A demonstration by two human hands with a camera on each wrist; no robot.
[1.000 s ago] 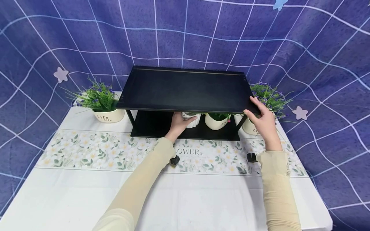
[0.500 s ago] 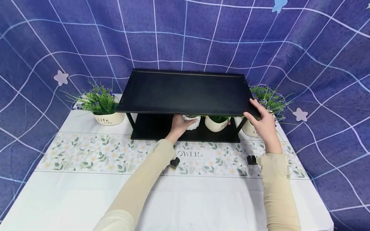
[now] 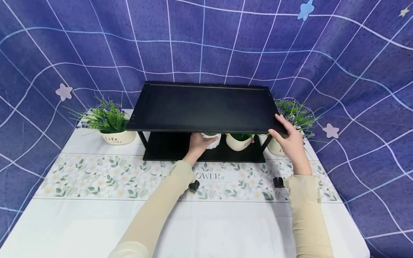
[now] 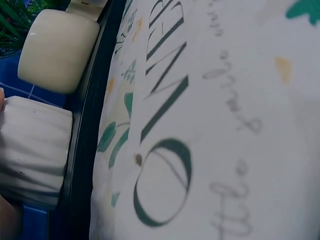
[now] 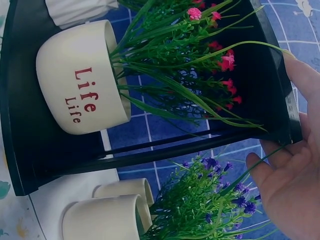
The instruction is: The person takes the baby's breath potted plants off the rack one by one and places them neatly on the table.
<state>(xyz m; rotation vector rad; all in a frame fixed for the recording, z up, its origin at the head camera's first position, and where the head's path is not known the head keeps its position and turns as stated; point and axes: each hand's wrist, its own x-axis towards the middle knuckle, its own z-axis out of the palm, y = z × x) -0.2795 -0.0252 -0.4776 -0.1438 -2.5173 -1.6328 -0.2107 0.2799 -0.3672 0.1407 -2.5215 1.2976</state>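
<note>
A black two-tier shelf (image 3: 203, 107) stands at the back of the table. Under its top board, my left hand (image 3: 197, 146) holds a white ribbed pot (image 3: 213, 142), thumb across its front; the top of the pot is hidden by the board. In the left wrist view the ribbed pot (image 4: 35, 145) shows its wavy side, with fingers at its edges. My right hand (image 3: 291, 145) grips the front right corner of the top board, thumb on one side and fingers on the other. Right of the ribbed pot, a cream "Life" pot (image 5: 82, 82) with pink flowers stands on the lower board.
Left of the shelf is a cream pot (image 3: 117, 137) with purple-flowered grass. Similar purple-flowered pots (image 5: 102, 220) stand to its right. A floral runner (image 3: 106, 181) crosses the white table (image 3: 226, 229) in front. Behind hangs a blue gridded cloth (image 3: 180, 53).
The head view has tilted, so the whole scene sits slightly lower in it. Both hands keep their places on the ribbed pot and the shelf corner.
</note>
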